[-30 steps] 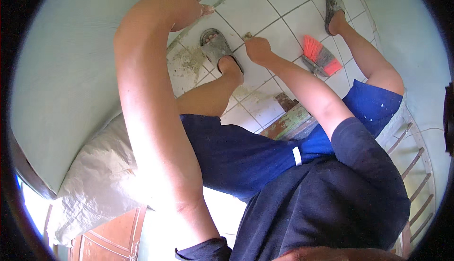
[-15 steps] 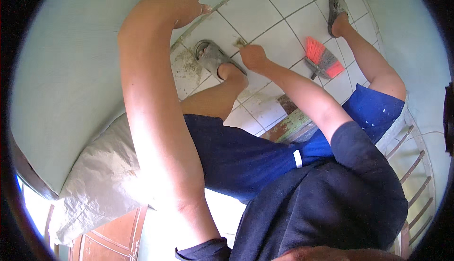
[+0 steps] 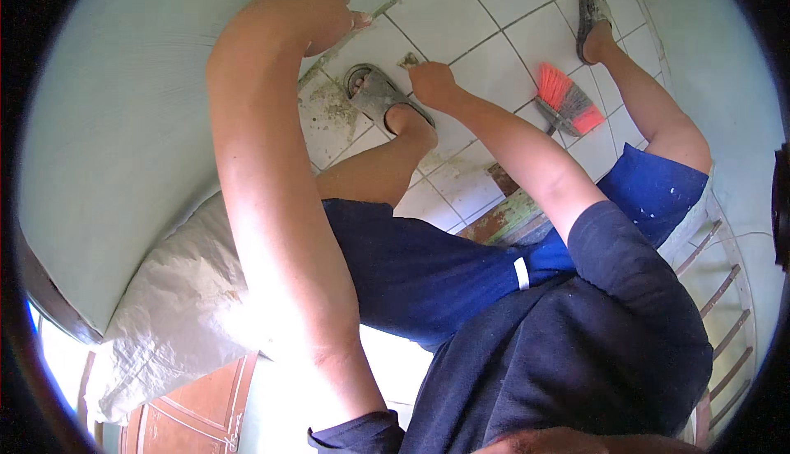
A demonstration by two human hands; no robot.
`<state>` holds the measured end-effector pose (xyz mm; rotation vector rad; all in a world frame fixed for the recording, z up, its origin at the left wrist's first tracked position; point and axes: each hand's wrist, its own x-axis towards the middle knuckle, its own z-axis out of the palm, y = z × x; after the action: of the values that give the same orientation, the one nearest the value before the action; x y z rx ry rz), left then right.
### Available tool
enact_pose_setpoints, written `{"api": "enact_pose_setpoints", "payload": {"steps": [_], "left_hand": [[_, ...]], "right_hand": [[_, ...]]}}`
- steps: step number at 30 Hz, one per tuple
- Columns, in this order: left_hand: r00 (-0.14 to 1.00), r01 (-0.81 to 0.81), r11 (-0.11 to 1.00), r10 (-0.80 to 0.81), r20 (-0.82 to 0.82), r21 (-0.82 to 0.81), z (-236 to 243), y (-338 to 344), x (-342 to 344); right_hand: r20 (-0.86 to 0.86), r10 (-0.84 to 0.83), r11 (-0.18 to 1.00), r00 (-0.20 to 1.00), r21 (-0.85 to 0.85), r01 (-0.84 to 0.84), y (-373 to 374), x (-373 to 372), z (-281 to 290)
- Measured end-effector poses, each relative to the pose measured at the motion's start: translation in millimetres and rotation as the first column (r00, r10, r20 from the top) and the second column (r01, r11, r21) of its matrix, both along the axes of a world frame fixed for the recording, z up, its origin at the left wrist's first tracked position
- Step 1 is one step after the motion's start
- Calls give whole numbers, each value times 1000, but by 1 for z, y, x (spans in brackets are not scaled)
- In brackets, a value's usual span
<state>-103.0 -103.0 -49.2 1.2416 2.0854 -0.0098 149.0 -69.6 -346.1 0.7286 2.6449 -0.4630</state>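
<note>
Small scraper (image 3: pixel 409 61) lies blade-down on the white floor tile (image 3: pixel 485 67), at right hand (image 3: pixel 434 84) fingers, clamped on it. Left hand (image 3: pixel 321 6) fingers curled together, pressed against pale wall (image 3: pixel 107 125).

There are two hands, the left hand (image 3: pixel 317 6) and the right hand (image 3: pixel 432 84), two sandals (image 3: pixel 374 92), one broom (image 3: pixel 566 100) and one white sack (image 3: pixel 177 306).

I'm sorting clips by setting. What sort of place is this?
Probably a tiled corner of a home, maybe a porch or washroom under repair: white square floor tiles with stained grout, a pale painted wall, a red-bristled hand broom and a white woven sack.
</note>
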Motion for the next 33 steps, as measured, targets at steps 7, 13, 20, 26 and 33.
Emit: {"api": "enact_pose_setpoints", "payload": {"steps": [7,13,20,26,33], "left_hand": [[1000,-20,1000,20,-11,4,-1,-3,3],[998,-44,998,46,41,-52,-1,0,-2],[999,-15,999,16,36,-35,-10,0,-2],[995,45,998,-48,-88,-43,4,4,-1],[993,-118,988,117,-19,-99,13,15,22]], "right_hand": [[18,-6,1000,1000,-12,6,3,6,1],[98,-1,1000,995,-27,4,7,1,0],[-132,-9,1000,991,13,11,9,8,5],[59,0,1000,998,-5,0,11,7,5],[-65,16,999,998,36,-13,21,2,-5]]}}
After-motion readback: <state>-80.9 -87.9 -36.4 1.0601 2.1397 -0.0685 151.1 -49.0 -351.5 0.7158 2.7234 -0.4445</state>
